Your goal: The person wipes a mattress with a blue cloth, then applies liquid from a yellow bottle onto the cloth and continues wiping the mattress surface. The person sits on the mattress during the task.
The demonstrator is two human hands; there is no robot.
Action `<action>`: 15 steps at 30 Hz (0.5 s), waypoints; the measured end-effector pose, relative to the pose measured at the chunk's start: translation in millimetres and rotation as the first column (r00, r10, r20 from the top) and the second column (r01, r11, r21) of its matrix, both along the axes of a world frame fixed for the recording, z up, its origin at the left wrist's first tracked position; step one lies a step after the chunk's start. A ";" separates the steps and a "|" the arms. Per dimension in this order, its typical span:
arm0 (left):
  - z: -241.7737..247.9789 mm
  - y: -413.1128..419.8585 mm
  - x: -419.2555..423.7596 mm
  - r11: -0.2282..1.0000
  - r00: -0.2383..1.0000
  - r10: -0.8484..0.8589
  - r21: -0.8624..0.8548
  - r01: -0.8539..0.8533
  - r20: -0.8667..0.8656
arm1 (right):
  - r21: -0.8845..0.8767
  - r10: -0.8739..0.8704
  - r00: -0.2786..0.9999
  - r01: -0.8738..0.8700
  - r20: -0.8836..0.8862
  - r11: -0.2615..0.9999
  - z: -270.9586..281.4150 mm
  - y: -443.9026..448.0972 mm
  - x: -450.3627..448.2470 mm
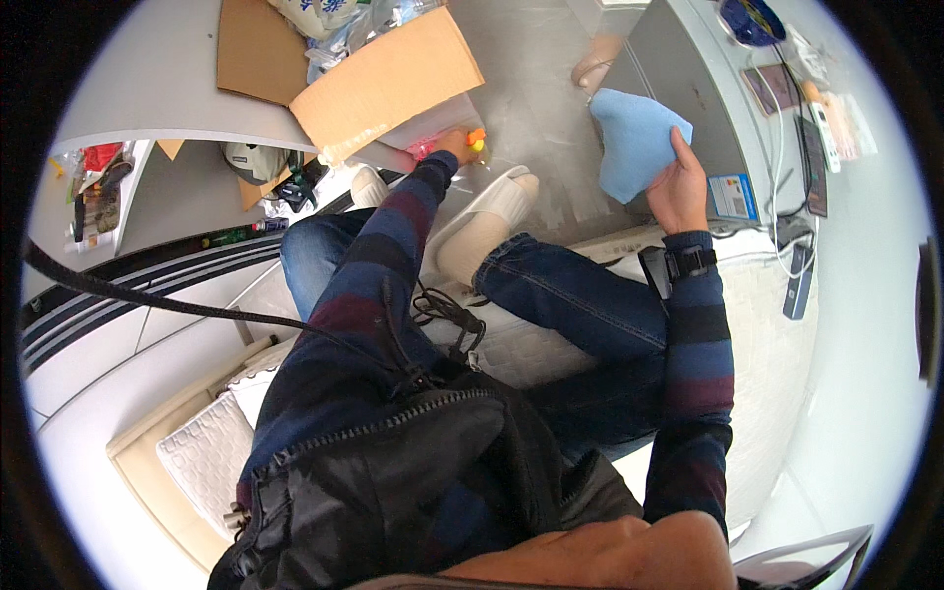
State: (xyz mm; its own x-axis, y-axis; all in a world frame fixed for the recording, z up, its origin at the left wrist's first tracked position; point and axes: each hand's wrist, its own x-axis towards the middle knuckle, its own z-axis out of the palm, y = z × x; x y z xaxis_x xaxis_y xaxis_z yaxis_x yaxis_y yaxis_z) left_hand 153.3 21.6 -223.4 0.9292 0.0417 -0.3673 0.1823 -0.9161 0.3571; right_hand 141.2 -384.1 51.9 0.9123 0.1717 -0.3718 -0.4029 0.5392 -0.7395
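Note:
My right hand (680,188) holds a light blue cloth (636,144), with the thumb on its near face and the other fingers behind it. The cloth hangs spread out beside the grey side panel of a desk. My left hand (456,143) reaches forward beneath the flap of a cardboard box (391,85). Its fingers curl around an orange and yellow item (476,139), whose exact kind I cannot tell. Something pink and partly see-through (424,149) shows next to that hand, largely hidden by the sleeve.
Plastic bags (354,44) fill the open box. At right, a desk (726,96) carries cables, a phone (771,88) and a power strip (824,136). A shelf (177,199) at left holds a cap (257,161). Under me is a white mattress (767,354); a bundled black cord (453,313) lies between my legs.

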 end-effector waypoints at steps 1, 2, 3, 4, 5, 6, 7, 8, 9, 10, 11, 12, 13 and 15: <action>-1.6 -0.4 0.2 0.999 0.999 0.029 -0.020 -0.028 0.023 | 0.016 0.012 1.000 -0.011 -0.022 1.000 -1.8 3.1 3.1; -3.0 -1.3 1.3 0.998 0.998 0.061 -0.036 -0.060 0.033 | 0.035 0.038 0.999 -0.037 -0.033 0.999 -3.2 4.5 6.0; -3.4 -1.7 1.6 0.994 0.995 0.095 -0.051 -0.094 0.016 | 0.047 0.053 0.997 -0.050 -0.051 0.998 -5.0 5.9 7.7; -3.6 -2.0 2.6 0.993 0.993 0.108 -0.049 -0.106 0.042 | 0.046 0.052 0.997 -0.049 -0.060 0.998 -7.0 7.3 8.6; -3.3 -2.0 3.0 0.992 0.992 0.121 -0.045 -0.119 0.041 | 0.037 0.039 0.996 -0.036 -0.077 0.999 -8.7 7.4 8.5; -2.9 -2.1 2.9 0.991 0.990 0.132 -0.039 -0.130 0.041 | 0.015 0.007 0.993 -0.006 -0.116 1.000 -10.0 7.4 7.7; -2.7 -2.4 2.4 0.987 0.984 0.157 -0.055 -0.152 0.087 | 0.045 0.026 0.995 -0.022 -0.100 0.999 -10.9 6.9 6.6; -2.4 -2.4 2.2 0.983 0.974 0.180 -0.072 -0.172 0.135 | 0.062 0.027 0.994 -0.021 -0.105 0.998 -11.0 5.7 5.5; -2.6 -2.8 1.5 0.976 0.967 0.209 -0.091 -0.197 0.145 | 0.079 0.028 0.994 -0.019 -0.109 0.997 -10.9 4.8 4.3; -3.2 -3.1 1.3 0.977 0.965 0.202 -0.097 -0.187 0.169 | 0.061 0.018 0.993 -0.011 -0.117 0.998 -10.7 4.6 3.5; -4.4 -3.0 0.8 0.977 0.967 0.199 -0.107 -0.184 0.157 | 0.042 0.007 0.992 -0.002 -0.124 0.999 -10.1 4.5 2.6; -6.1 -2.4 0.8 0.974 0.967 0.212 -0.105 -0.198 0.140 | 0.027 0.005 0.993 -0.002 -0.119 1.000 -9.0 4.0 1.9; -7.8 -0.8 1.1 0.978 0.973 0.199 -0.081 -0.190 0.117 | 0.040 0.017 0.992 -0.012 -0.121 0.999 -8.0 4.0 1.3; -10.4 5.1 2.7 0.982 0.979 0.190 -0.024 -0.189 0.069 | 0.078 0.056 0.993 -0.048 -0.103 0.996 -6.4 4.7 0.3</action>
